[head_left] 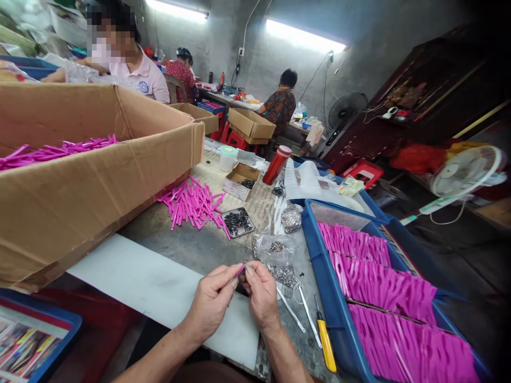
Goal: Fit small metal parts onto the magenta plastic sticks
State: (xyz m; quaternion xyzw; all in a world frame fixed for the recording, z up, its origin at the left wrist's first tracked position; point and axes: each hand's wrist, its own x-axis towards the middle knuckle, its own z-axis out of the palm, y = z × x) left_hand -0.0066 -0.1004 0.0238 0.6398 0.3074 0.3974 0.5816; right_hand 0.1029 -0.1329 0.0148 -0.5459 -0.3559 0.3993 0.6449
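Note:
My left hand (pixel 213 298) and my right hand (pixel 260 292) meet above the white board (pixel 159 282) at the table's near edge. Both are closed in a pinch on one small magenta plastic piece (pixel 241 270), mostly hidden by the fingers. Whether a smaller part is also between the right fingertips, I cannot tell. Beyond the hands lies a loose heap of magenta strips (pixel 191 205). Beside it sits a shallow dish of small black parts (pixel 238 222). Clear bags of small metal parts (pixel 276 247) lie just past my right hand.
A large cardboard box (pixel 96 186) of magenta strips stands left. On the right, a blue crate (pixel 327 298) holds rows of magenta pieces. A yellow screwdriver (pixel 326 340) and white-handled tools (pixel 291 311) lie between. Behind are a small carton (pixel 241 181), a red flask (pixel 277 165) and several seated people.

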